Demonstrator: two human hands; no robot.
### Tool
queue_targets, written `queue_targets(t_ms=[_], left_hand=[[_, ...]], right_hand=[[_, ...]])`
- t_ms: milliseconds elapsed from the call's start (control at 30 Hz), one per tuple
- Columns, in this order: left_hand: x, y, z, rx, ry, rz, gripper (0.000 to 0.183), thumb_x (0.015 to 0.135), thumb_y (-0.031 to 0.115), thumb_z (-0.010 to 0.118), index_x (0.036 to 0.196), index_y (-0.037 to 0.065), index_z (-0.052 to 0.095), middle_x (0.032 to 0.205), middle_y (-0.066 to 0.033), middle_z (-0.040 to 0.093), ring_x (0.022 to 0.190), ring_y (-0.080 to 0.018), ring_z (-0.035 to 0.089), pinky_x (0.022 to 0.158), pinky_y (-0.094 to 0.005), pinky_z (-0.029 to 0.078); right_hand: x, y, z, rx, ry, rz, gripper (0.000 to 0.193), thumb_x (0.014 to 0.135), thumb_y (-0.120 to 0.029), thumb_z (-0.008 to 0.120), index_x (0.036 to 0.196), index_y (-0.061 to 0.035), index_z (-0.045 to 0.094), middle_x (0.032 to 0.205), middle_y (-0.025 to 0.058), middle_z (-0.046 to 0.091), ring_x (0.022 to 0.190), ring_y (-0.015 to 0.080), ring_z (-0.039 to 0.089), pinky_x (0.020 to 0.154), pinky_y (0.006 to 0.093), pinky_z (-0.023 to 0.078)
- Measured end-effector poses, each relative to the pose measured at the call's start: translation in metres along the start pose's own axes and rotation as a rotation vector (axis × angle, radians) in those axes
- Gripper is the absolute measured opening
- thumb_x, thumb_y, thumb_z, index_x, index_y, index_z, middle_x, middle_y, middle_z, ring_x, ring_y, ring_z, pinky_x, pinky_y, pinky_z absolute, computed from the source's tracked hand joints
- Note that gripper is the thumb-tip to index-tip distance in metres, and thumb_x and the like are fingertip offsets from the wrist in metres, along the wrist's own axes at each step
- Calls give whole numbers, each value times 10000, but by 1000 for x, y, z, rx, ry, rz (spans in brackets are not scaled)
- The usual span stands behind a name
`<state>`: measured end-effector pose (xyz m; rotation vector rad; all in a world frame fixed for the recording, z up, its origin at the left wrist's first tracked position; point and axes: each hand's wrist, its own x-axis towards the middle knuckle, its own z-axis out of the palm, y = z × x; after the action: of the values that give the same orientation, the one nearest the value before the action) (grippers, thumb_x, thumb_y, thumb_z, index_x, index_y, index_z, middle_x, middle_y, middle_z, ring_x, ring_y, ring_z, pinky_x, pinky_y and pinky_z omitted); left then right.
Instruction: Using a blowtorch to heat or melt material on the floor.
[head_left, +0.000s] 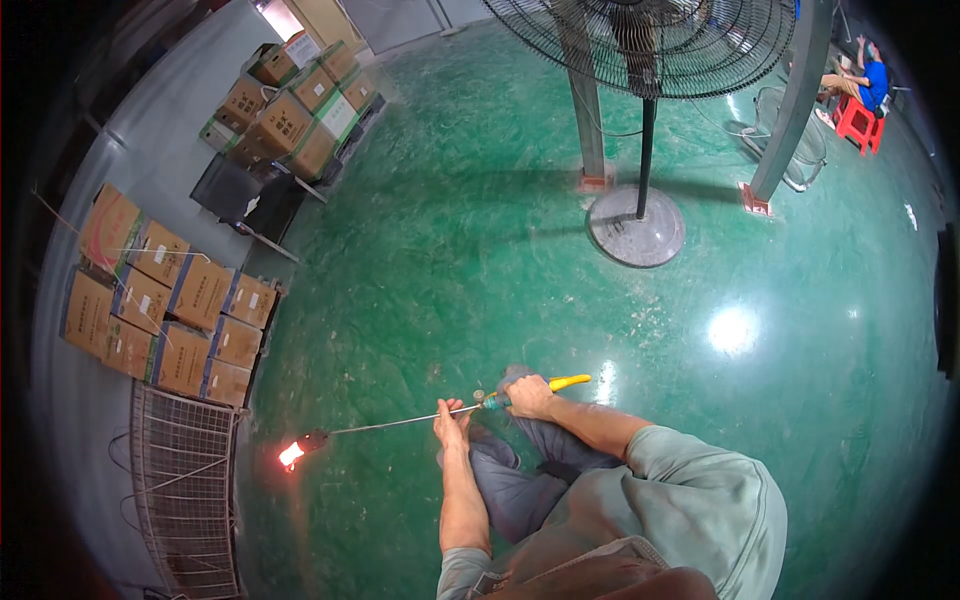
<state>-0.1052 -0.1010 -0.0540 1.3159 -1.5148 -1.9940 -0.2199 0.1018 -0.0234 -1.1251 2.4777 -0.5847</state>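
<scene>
A gas torch (400, 422) with a long thin metal tube reaches from my hands out to the left. Its dark head (315, 439) is low near the floor, and a bright flame (291, 456) glows orange-red at the tip. My right hand (529, 397) is wrapped round the teal grip (495, 402), where a small round knob (478, 395) sits. A yellow part (570, 382) sticks out beyond that hand. Farther along the tube, my left hand (453, 425) holds the metal between thumb and fingers; part of this grip is hidden.
Stacked cartons (180, 300) and a wire-mesh rack (185, 490) line the left wall. More boxes (300, 110) and a black chair (240, 190) stand farther back. Ahead are a pedestal fan (637, 228) and steel posts (790, 130). A person (874, 85) sits on red stools (858, 124) at far right.
</scene>
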Motion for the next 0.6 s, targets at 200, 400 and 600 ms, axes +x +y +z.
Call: queue_targets(t_ms=[200,400,600], left_hand=[[-10,-3,-40,394,-52,220,540,994,542,600,1223,61,690,1068,-97,735,948,-218,685,792,-366,532],[-51,-1,-41,1110,41,279,590,898,606,674,1190,97,726,1228,-142,679,1225,-304,576,1080,-471,399],[-56,-17,-71,1159,154,262,607,834,648,710,1138,125,755,1362,-122,610,1334,-336,486,1121,-549,360]], right_hand=[[4,2,4,-25,83,-43,426,794,-406,749,1072,-87,701,854,184,726,816,363,725,738,495,573],[0,18,11,-51,103,-5,415,795,-389,742,1049,-65,686,853,172,730,806,354,730,743,474,583],[5,16,11,-33,122,24,397,797,-382,736,1033,-69,673,813,184,723,779,369,725,704,501,574]])
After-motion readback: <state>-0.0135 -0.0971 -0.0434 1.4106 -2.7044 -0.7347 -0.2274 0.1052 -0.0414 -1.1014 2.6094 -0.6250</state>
